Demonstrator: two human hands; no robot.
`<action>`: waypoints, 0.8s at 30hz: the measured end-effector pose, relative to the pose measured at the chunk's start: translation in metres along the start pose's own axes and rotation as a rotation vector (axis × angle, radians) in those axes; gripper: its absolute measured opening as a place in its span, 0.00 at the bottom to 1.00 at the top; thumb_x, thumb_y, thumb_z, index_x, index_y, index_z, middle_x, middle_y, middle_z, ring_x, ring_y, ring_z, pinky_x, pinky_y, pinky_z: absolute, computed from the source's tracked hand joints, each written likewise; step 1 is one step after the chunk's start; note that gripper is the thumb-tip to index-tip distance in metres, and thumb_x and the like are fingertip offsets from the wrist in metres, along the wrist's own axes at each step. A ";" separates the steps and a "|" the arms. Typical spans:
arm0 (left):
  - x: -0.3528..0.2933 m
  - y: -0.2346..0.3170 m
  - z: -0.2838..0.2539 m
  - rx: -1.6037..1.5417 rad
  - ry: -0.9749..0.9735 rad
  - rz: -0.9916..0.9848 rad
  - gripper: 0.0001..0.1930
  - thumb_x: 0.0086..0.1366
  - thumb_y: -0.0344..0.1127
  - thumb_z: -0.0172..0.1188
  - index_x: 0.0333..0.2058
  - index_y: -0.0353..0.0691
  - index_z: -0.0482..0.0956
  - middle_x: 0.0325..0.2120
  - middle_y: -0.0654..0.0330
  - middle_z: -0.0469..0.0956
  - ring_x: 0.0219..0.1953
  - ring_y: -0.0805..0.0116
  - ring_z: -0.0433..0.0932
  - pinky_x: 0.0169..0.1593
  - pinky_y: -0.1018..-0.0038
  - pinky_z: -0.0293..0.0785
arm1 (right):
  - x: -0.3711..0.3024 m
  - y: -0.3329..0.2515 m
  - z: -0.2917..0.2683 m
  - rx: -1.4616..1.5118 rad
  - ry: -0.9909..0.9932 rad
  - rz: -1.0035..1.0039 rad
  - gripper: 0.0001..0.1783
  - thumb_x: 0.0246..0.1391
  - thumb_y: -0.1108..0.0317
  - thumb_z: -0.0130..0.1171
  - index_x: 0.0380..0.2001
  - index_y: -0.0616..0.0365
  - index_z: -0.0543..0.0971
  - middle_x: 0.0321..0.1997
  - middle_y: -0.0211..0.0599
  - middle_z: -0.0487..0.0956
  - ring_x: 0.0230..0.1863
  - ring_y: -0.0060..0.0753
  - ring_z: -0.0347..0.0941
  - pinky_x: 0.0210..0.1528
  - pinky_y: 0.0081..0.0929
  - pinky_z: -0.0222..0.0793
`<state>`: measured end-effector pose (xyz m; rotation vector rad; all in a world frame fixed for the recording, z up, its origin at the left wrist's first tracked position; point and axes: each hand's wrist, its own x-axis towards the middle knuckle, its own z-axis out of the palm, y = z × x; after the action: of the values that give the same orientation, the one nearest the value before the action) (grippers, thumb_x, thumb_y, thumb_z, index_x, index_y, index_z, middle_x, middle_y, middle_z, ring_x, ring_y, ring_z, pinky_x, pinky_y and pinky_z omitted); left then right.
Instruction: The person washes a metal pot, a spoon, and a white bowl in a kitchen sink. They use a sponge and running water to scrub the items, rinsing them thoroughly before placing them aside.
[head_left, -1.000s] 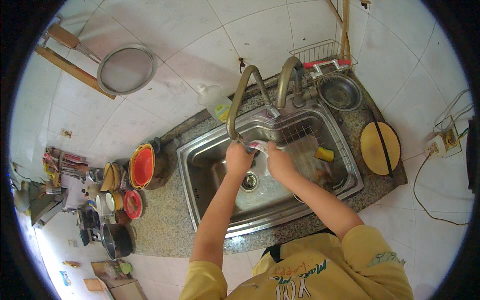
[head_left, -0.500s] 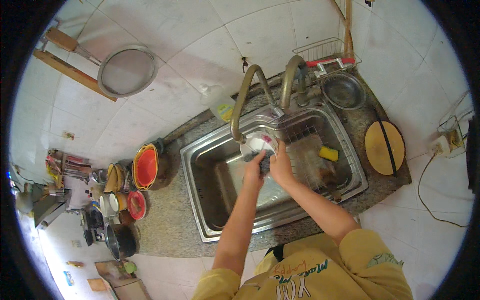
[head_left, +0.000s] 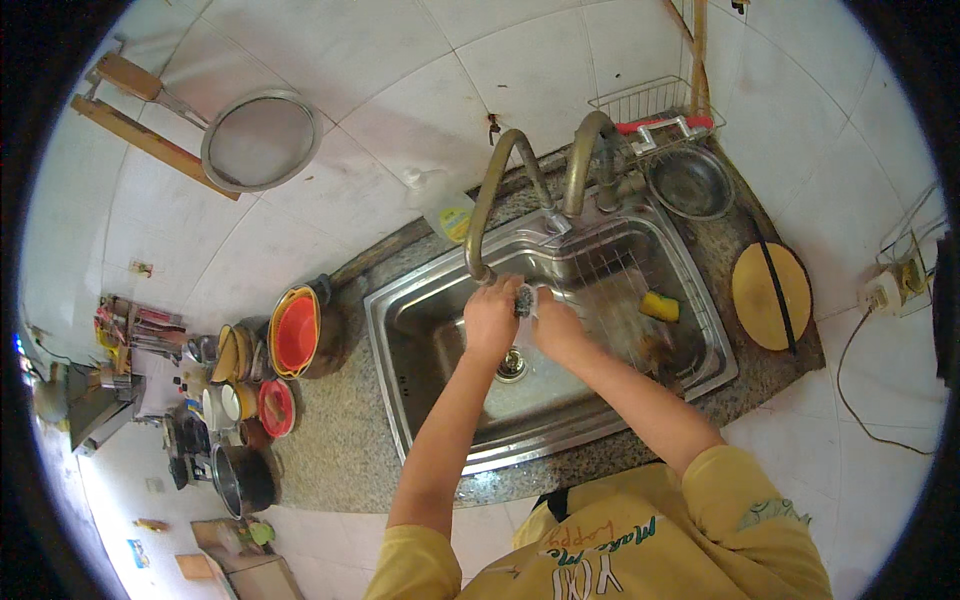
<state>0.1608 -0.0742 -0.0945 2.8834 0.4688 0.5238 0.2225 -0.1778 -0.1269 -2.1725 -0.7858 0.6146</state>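
My left hand [head_left: 491, 318] is under the spout of the curved tap [head_left: 478, 230], fingers closed on a dark grey scouring pad [head_left: 523, 301]. My right hand [head_left: 557, 327] grips a white bowl [head_left: 534, 299], now turned edge-on and mostly hidden between the two hands. The pad presses close against the bowl; exactly where it touches cannot be seen. Both hands are above the steel sink [head_left: 430, 440], whose drain [head_left: 512, 366] shows just below them.
On the sink's right, a yellow sponge [head_left: 659, 306] lies by a wire rack [head_left: 612, 262]. A detergent bottle [head_left: 440, 208] and metal bowl [head_left: 690, 182] stand behind. A round board [head_left: 771, 296] is right; a red basket [head_left: 294, 333] and dark pot [head_left: 243, 482] are left.
The bowl has tipped from showing its white, pink-marked face to being edge-on. My left hand has risen to the tap's spout with the pad, and the drain has come into sight.
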 end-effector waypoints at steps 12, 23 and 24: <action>-0.030 0.012 0.050 -1.716 0.035 -1.113 0.13 0.51 0.40 0.58 0.34 0.40 0.72 0.27 0.63 0.74 0.26 0.70 0.73 0.31 0.74 0.69 | 0.008 0.007 0.015 0.703 0.331 0.033 0.20 0.43 0.73 0.44 0.44 0.63 0.65 0.40 0.56 0.70 0.44 0.52 0.65 0.45 0.34 0.60; 0.002 -0.003 -0.020 0.029 0.050 -0.147 0.14 0.41 0.26 0.57 0.32 0.40 0.75 0.26 0.52 0.74 0.29 0.53 0.73 0.32 0.65 0.69 | -0.001 -0.002 0.002 0.185 0.125 -0.004 0.26 0.41 0.71 0.51 0.46 0.60 0.57 0.30 0.56 0.73 0.34 0.56 0.69 0.37 0.41 0.66; 0.005 -0.001 -0.027 0.040 0.087 -0.046 0.15 0.41 0.26 0.57 0.32 0.41 0.74 0.27 0.52 0.74 0.29 0.53 0.73 0.32 0.65 0.69 | -0.003 -0.004 0.002 0.241 0.149 -0.022 0.26 0.41 0.72 0.50 0.47 0.60 0.56 0.31 0.56 0.73 0.35 0.56 0.69 0.37 0.41 0.65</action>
<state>0.1551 -0.0685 -0.0677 2.8884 0.5639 0.6409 0.2177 -0.1774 -0.1245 -1.9613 -0.6220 0.5027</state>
